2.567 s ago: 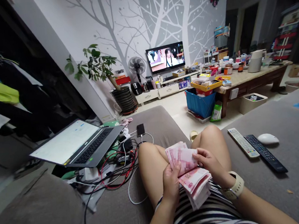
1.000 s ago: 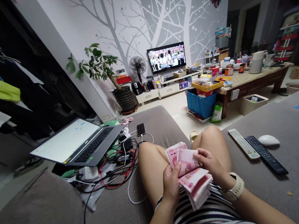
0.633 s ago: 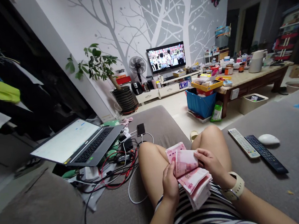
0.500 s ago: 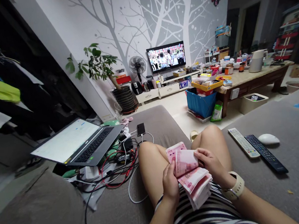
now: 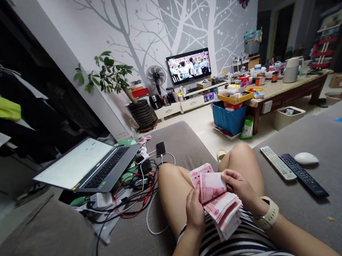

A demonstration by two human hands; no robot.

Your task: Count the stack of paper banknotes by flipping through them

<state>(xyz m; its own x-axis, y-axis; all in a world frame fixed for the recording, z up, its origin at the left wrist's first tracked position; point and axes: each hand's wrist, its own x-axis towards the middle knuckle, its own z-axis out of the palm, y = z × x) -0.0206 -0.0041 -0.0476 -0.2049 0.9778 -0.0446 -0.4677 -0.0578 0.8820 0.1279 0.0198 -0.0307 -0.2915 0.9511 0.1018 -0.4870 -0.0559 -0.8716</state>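
A folded stack of pink banknotes (image 5: 220, 208) marked 100 is held over my lap. My left hand (image 5: 194, 207) grips the stack from its left side, the thumb lying on the notes. Between the thumb and fingers of my right hand (image 5: 238, 184) is the upper right edge of a raised banknote (image 5: 213, 186). Behind it, part of another note shows toward my knees. The lower ends of the stack fan out a little above the striped cloth on my lap. My right wrist carries a cream-strapped watch (image 5: 269, 213).
Left on the grey sofa (image 5: 178, 139) are an open laptop (image 5: 108, 167), tangled cables (image 5: 137, 188) and a phone (image 5: 160, 148). To my right lie two remotes (image 5: 303, 175) and a white mouse (image 5: 306, 158). Ahead stand a blue bin (image 5: 229, 117) and a cluttered table (image 5: 277, 88).
The view has shifted very slightly, and the television picture differs. Both hands keep their hold on the banknotes, nearly unmoved.
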